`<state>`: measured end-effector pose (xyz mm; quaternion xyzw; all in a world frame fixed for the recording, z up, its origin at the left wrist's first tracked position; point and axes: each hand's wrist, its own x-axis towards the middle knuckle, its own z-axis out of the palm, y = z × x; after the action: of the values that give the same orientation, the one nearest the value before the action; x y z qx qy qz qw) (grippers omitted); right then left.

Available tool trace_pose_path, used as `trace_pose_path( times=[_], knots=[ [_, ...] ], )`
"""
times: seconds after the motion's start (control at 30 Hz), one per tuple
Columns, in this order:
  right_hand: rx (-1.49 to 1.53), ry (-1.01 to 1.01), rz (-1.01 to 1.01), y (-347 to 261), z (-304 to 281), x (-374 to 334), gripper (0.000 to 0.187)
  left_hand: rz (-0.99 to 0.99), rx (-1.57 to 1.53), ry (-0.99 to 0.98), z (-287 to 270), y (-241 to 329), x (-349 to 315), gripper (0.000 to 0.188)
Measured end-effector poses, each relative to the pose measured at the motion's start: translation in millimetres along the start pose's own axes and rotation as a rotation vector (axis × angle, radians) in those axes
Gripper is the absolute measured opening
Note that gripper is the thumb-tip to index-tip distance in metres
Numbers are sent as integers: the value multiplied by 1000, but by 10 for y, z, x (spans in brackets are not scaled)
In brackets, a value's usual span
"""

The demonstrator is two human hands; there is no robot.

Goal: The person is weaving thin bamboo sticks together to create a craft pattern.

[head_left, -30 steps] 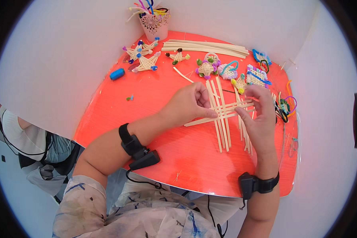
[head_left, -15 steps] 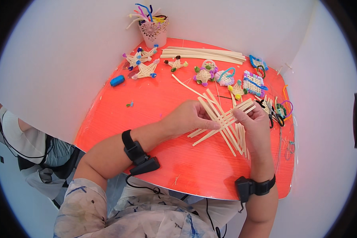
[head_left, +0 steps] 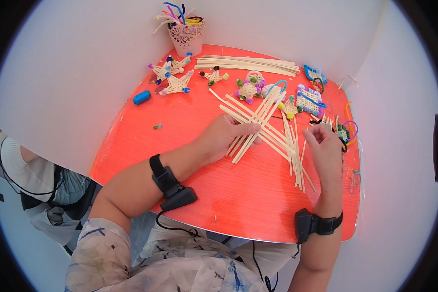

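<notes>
Pale flat strips interlaced into a crossed lattice (head_left: 264,119) are pinched between the thumb and fingers of my left hand (head_left: 231,136), held over the middle of the red table. To its right, my right hand (head_left: 325,146) is apart from the lattice, its thumb and fingertips drawn together. Whether a thin strip is between them I cannot make out. Loose strips (head_left: 295,163) lie fanned between the lattice and my right hand. Just behind the lattice sits a small woven piece with yellow and teal fuzzy tips (head_left: 290,108).
Woven stars (head_left: 177,83), a square woven piece (head_left: 310,100) and a bundle of long strips (head_left: 248,63) lie toward the back. A pink pot (head_left: 186,39) of pipe cleaners stands at the far left corner. A blue object (head_left: 141,98) is near the left edge. Another person (head_left: 31,168) sits at left.
My right hand has let go of the lattice and moved right. My left hand has shifted up and left with the lattice, which has turned. The loose strips show more fully.
</notes>
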<state>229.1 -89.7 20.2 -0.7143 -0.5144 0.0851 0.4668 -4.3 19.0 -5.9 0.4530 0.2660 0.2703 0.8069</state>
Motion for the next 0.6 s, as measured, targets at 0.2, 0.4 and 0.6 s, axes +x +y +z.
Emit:
trace_pose_path(
  times=[0.2, 0.4, 0.6],
  knots=[
    [-465, -175, 143, -49, -213, -26, 30, 61, -29, -10, -23, -37, 33, 21],
    [-523, -428, 229, -73, -129, -58, 29, 65, -7, 16, 6, -39, 40, 22],
    [-506, -450, 168, -20, -77, -64, 24, 22, 66, -3, 18, -19, 32, 22]
  ],
)
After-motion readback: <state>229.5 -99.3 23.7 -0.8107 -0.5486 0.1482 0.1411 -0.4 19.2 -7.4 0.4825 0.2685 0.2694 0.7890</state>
